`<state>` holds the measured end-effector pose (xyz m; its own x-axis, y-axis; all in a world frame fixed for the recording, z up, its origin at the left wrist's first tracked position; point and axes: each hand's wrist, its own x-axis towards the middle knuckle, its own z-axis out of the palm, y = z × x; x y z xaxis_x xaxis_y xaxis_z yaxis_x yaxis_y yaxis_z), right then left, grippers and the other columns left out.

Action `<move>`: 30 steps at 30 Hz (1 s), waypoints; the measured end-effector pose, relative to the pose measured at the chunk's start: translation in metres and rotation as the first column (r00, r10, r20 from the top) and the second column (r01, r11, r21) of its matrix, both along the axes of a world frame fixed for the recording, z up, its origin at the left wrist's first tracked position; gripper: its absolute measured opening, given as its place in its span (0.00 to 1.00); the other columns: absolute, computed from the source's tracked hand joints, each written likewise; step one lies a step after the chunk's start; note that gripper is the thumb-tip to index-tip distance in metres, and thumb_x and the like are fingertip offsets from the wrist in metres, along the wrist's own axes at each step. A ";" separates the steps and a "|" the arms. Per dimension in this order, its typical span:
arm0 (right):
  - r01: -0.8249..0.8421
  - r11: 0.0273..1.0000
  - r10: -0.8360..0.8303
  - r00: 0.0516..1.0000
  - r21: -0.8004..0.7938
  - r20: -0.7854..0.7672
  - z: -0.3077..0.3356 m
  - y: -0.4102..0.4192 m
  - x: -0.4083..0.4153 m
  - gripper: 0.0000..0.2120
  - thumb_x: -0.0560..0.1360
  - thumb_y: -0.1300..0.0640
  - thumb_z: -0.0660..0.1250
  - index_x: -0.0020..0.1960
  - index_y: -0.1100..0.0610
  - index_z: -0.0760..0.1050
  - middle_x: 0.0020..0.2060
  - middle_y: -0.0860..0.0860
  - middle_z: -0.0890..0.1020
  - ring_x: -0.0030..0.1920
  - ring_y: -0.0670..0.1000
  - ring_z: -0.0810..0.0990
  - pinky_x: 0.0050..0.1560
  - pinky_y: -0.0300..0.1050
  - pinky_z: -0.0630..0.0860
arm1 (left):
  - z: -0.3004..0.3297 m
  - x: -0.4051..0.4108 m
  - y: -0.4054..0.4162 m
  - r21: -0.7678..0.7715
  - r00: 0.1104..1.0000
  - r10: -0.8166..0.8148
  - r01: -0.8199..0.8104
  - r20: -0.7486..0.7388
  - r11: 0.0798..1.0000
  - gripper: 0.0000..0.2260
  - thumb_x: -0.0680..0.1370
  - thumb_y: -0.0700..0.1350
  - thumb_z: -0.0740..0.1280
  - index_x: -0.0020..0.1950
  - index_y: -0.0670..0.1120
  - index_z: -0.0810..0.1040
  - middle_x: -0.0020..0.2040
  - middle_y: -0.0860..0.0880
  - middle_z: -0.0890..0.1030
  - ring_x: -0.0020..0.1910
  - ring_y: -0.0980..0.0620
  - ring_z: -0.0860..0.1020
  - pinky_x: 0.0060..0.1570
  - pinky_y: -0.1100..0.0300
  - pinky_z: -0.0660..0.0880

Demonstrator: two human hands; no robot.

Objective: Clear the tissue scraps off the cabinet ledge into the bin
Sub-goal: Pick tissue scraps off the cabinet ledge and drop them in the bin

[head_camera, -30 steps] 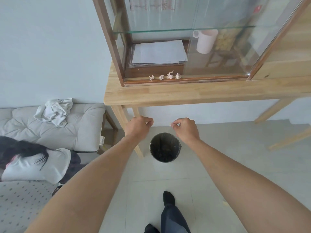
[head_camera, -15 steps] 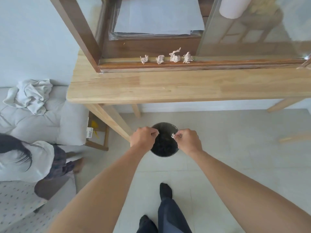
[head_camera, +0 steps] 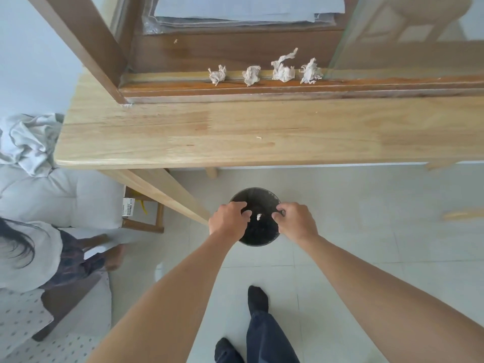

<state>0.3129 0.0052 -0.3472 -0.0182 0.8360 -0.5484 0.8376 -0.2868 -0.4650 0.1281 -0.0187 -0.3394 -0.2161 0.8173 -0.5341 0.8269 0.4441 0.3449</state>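
Several crumpled white tissue scraps (head_camera: 282, 70) stand in a row on the brown cabinet ledge (head_camera: 379, 83), just left of the glass door's edge. On the floor below sits a round dark bin (head_camera: 253, 192). My left hand (head_camera: 228, 219) and my right hand (head_camera: 296, 221) hover over the bin's mouth, a little apart, with fingers loosely curled and spread. Between them a small white scrap (head_camera: 258, 216) is loose in the air over the bin. A pale speck shows by my left fingertips; I cannot tell what it is.
The light wooden table (head_camera: 183, 132) carries the cabinet, and its slanted leg (head_camera: 162, 189) passes just left of the bin. A tiny crumb (head_camera: 259, 137) lies on the tabletop. A person (head_camera: 28, 255) sits on the sofa at left. My foot (head_camera: 258, 299) stands behind the bin.
My view moved closer to the table and down. Both hands went from pinched above the bin's rim to spread over its mouth, and a scrap left my right fingers.
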 end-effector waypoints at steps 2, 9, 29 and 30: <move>0.006 1.000 -0.006 1.000 0.013 -0.008 0.007 -0.004 0.000 0.18 0.83 0.50 0.68 0.71 0.53 0.82 0.52 0.54 0.91 0.55 0.57 0.89 0.61 0.52 0.83 | 0.009 -0.003 -0.006 0.025 1.000 -0.001 0.001 0.004 1.000 0.18 0.86 0.56 0.62 0.76 0.58 0.78 0.63 0.49 0.85 0.59 0.44 0.83 0.53 0.49 0.81; 0.046 0.994 -0.041 0.998 0.098 -0.049 0.051 -0.028 -0.006 0.18 0.82 0.46 0.69 0.69 0.51 0.83 0.52 0.52 0.91 0.56 0.56 0.89 0.61 0.53 0.83 | 0.058 -0.015 -0.032 0.114 1.000 0.009 -0.012 0.024 0.993 0.18 0.86 0.55 0.64 0.76 0.57 0.78 0.57 0.49 0.87 0.55 0.45 0.84 0.53 0.47 0.83; 0.139 0.867 -0.026 0.972 0.478 -0.235 0.240 -0.096 -0.015 0.20 0.83 0.42 0.70 0.71 0.51 0.82 0.39 0.50 0.88 0.47 0.53 0.88 0.60 0.54 0.83 | 0.235 -0.043 -0.106 0.559 0.981 -0.032 -0.083 0.193 0.825 0.21 0.83 0.60 0.68 0.76 0.57 0.79 0.35 0.58 0.78 0.39 0.53 0.80 0.45 0.55 0.81; 0.139 0.857 -0.017 0.970 0.496 -0.243 0.247 -0.095 -0.017 0.20 0.83 0.42 0.70 0.71 0.50 0.82 0.38 0.49 0.88 0.45 0.51 0.87 0.59 0.53 0.83 | 0.241 -0.045 -0.105 0.572 0.981 -0.034 -0.084 0.193 0.816 0.22 0.83 0.60 0.68 0.76 0.57 0.78 0.35 0.58 0.77 0.38 0.55 0.79 0.43 0.56 0.80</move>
<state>0.2963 -0.0894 -0.1001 -0.0107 0.9992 -0.0385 0.6796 -0.0210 -0.7332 0.0831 -0.1235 -0.0983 -0.1866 0.9824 -0.0001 0.7125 0.1354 0.6885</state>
